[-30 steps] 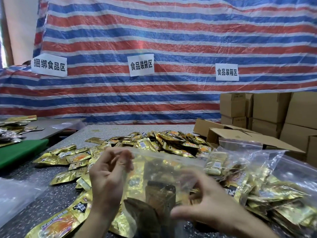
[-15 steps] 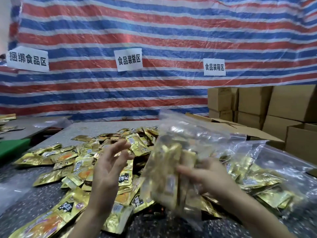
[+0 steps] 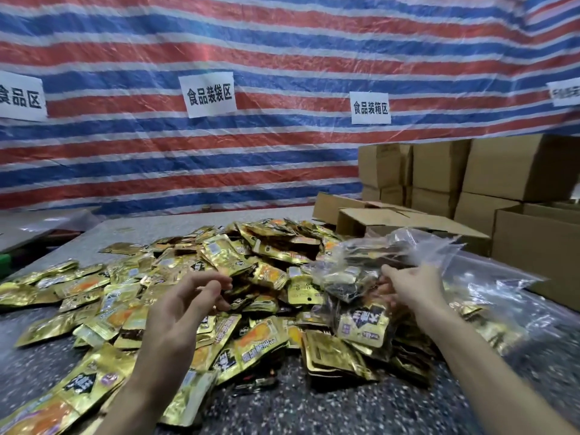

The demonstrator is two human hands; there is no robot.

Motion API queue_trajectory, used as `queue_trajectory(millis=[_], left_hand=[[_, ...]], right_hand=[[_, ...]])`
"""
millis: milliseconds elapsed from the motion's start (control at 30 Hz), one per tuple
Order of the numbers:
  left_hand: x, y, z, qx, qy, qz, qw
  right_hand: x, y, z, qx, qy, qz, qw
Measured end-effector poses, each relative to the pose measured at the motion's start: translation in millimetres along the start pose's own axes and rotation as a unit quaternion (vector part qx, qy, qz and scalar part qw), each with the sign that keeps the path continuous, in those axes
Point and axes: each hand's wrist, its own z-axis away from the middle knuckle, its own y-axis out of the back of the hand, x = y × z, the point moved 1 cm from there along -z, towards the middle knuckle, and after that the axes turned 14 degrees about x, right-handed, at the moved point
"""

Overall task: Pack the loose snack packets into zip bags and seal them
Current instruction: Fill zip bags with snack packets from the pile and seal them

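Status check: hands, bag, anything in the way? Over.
Left hand empty, loosely curled, over the loose packets. Right hand grips a filled zip bag, seal unclear. No obstruction seen; other filled bags lie right of it.

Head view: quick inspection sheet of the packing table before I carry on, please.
Surface: speckled grey table, mostly covered.
Job's things: loose gold snack packets heaped mid-table; one filled zip bag held above the heap; more filled bags lying at the right.
Clutter: open cardboard box at the table's far right.
Grips: left hand hovers over the heap, fingers loosely curled, holding nothing; right hand grips the filled zip bag.
Cables: nothing seen.
Surroundings: striped tarp backdrop with paper signs; stacked cartons at the right.
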Motion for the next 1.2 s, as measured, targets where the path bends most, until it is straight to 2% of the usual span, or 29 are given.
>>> queue_trajectory(millis=[100,167,333,500,633,733,800,933,967,1067,1133,1200], left_hand=[[2.9,-2.1,1.1,-0.006,-0.015,-0.012,1.000],[3.7,-4.1,2.6,-0.008,-0.022,-0.019,1.000],[4.5,-6.4,4.1,-0.013,-0.031,-0.045,0.998],[1.0,0.3,4.3,-0.016,-0.091,-0.124,0.988],[13.3,8.4,-2.3,-0.025,-0.221,-0.237,0.946],[29.2,23.6,-13.4,0.000,-0.253,-0.281,0.926],[30.6,41.5,-23.5,0.016,-0.238,-0.380,0.894],[14.3,95.6,-39.4,0.056,-0.127,-0.539,0.831],[7.3,111.4,-42.8,0.069,-0.095,-0.587,0.801],[-15.1,162.4,-52.4,0.085,0.043,-0.736,0.671],[-26.5,196.2,-53.7,0.107,0.147,-0.756,0.628],[-34.0,225.1,-48.9,0.124,0.220,-0.753,0.608]], right_hand=[[-4.7,-7.7,25.4,-0.015,0.106,0.063,0.992],[-15.3,-20.2,50.6,-0.071,0.174,0.064,0.980],[-46.5,-59.0,115.3,-0.233,0.292,-0.041,0.927],[-27.6,-82.1,144.6,-0.245,0.347,-0.152,0.892],[-9.1,-78.6,140.7,-0.263,0.353,-0.163,0.883],[-7.0,-72.3,139.9,-0.275,0.357,-0.166,0.877],[-9.2,-70.1,141.2,-0.277,0.347,-0.177,0.878],[-12.9,-68.4,146.5,-0.282,0.343,-0.186,0.876],[-13.3,-68.2,147.0,-0.283,0.342,-0.188,0.876],[-11.6,-69.3,145.9,-0.290,0.338,-0.188,0.875],[-9.6,-70.6,144.4,-0.297,0.337,-0.184,0.874],[-8.1,-71.8,143.3,-0.303,0.334,-0.185,0.873]])
